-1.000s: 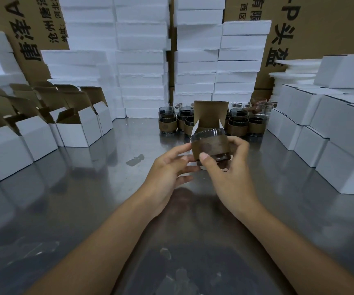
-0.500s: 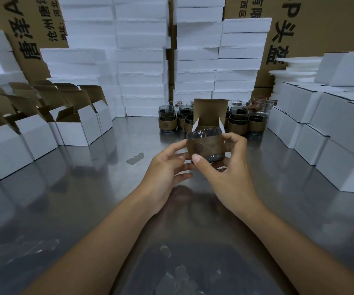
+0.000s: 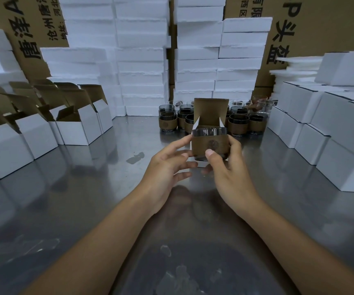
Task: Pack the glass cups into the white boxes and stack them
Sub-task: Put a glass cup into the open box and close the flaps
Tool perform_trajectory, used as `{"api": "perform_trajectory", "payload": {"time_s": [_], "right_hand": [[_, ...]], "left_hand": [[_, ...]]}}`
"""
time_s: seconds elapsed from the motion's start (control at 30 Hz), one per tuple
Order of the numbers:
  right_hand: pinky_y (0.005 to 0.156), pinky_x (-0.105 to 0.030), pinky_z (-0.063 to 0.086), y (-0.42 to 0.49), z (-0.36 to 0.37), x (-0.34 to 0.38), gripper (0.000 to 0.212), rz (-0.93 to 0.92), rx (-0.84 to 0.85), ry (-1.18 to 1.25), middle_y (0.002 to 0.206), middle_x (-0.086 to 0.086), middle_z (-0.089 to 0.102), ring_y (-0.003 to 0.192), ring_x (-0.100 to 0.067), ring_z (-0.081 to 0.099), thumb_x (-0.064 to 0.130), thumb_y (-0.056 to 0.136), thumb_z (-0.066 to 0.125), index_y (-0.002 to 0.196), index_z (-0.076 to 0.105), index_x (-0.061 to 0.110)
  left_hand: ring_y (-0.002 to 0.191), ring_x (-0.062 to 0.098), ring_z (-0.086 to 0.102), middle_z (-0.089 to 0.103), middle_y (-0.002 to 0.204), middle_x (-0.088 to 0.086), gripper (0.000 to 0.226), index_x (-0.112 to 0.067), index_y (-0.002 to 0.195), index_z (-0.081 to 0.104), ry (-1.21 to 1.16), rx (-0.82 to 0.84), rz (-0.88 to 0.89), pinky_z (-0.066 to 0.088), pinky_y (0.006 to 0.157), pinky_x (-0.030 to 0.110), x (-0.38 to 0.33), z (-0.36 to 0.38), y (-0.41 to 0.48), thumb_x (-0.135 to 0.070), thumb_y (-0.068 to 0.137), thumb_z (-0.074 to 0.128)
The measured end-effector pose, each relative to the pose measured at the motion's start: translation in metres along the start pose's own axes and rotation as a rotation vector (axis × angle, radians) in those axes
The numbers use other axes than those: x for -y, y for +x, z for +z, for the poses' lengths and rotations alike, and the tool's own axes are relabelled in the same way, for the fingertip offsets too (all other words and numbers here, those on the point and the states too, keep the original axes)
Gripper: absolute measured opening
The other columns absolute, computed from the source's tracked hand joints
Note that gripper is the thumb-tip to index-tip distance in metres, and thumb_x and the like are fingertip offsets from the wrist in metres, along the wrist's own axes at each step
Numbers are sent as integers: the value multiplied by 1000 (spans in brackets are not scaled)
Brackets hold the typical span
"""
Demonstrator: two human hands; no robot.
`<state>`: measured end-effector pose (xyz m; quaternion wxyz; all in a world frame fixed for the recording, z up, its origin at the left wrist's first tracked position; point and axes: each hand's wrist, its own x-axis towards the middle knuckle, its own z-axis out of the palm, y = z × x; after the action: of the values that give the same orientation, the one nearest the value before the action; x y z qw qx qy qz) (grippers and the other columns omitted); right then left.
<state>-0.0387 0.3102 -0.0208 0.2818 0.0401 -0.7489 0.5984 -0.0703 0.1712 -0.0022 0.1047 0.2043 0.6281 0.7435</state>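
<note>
The steel table (image 3: pixel 86 209) runs back to stacks of white foam (image 3: pixel 142 60) and brown cartons (image 3: pixel 320 28).

On the right, closed boxes (image 3: pixel 329 133) stand stacked in at least 2 tiers. They are probably the packed ones, though nothing shows what is inside. On the left, a group of open boxes (image 3: pixel 76 128) waits with flaps up, and the insides that show look empty. At the back middle, a cluster of cups (image 3: pixel 238 124) in brown sleeves is not yet packed. I would put it near 12, but some hide behind others. So the job looks partly done, with plenty of cups and boxes left.

At the centre, 1 box (image 3: pixel 211 111) stands with its lid flap raised. I cannot see inside it.

The right hand (image 3: pixel 229 175) pinches a cup (image 3: pixel 210 143) by its sleeve, thumb in front and fingers behind. The cup sits at the box's mouth on the near side, with its whole sleeve showing, so it is not yet in.

The left hand (image 3: pixel 167 167) has its fingers mostly straight. The fingertips touch the left side of the box and cup, apparently to steady them.
</note>
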Motion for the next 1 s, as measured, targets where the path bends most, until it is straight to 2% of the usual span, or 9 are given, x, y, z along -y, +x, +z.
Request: {"api": "perform_trajectory", "payload": {"time_s": [0.07, 0.2, 0.3, 0.4, 0.53, 0.6, 0.77, 0.9, 1.0], "right_hand": [[79, -32, 52, 0, -1, 1, 31, 23, 7, 17, 92, 17, 64, 82, -13, 62, 23, 94, 49, 123, 39, 25], [60, -9, 46, -1, -2, 4, 36, 98, 35, 62, 100, 13, 61, 81, -1, 62, 34, 93, 47, 126, 38, 24], [69, -16, 49, -2, -2, 7, 51, 100, 37, 57, 102, 11, 62, 89, -9, 64, 42, 87, 53, 131, 37, 21], [79, -23, 51, -3, -2, 7, 53, 74, 17, 51, 100, 13, 62, 94, -7, 63, 38, 84, 61, 128, 39, 21], [72, -3, 44, -4, -3, 5, 53, 46, 23, 29, 101, 22, 57, 93, 16, 54, 31, 79, 70, 121, 39, 29], [72, 2, 40, -4, -3, 6, 59, 22, 27, -3, 103, 26, 54, 95, 21, 50, 29, 75, 74, 121, 38, 31], [80, -7, 44, -3, -1, 4, 63, -49, -3, -59, 101, 28, 55, 100, 9, 55, 20, 68, 81, 117, 42, 27], [89, -22, 47, -2, -2, 5, 65, -65, -18, -65, 109, 16, 55, 105, -1, 56, 21, 66, 83, 116, 42, 26], [90, -24, 47, -2, -3, 5, 65, -65, -13, -69, 111, 15, 55, 107, -1, 55, 21, 66, 82, 117, 42, 26]], "left_hand": [[85, 13, 66, 71, 96, -5, 42, -40, 110, 64, 0, 5, 8, 47, 79, 30, -1, 0, -1, -6, 94, 46], [86, 14, 65, 68, 97, -8, 40, -38, 113, 63, 5, 19, 19, 48, 79, 30, -2, 2, -2, -6, 94, 48], [90, 16, 66, 68, 101, -8, 39, -39, 114, 63, 16, 23, 19, 49, 80, 30, -3, 3, -3, -9, 94, 49], [93, 17, 66, 66, 112, -1, 33, -37, 115, 62, 14, 26, 19, 50, 80, 29, -3, 3, -3, -15, 95, 48], [91, 12, 68, 65, 112, -8, 24, -36, 111, 63, 6, 1, 13, 54, 81, 27, -4, 6, -3, -29, 95, 47], [94, 12, 67, 61, 118, -4, 23, -35, 109, 64, 4, -15, 9, 55, 83, 28, -4, 6, -2, -34, 94, 47], [85, 15, 67, 67, 111, -3, 36, -24, 112, 66, -42, -28, 19, 54, 73, 24, -3, 6, -3, -40, 81, 57], [99, 24, 65, 66, 114, 6, 35, -24, 111, 67, -38, -39, 23, 54, 72, 22, -2, 5, -2, -34, 77, 63], [102, 21, 65, 65, 116, 7, 37, -23, 113, 66, -36, -36, 18, 55, 75, 23, -1, 4, -1, -30, 77, 64]]}}
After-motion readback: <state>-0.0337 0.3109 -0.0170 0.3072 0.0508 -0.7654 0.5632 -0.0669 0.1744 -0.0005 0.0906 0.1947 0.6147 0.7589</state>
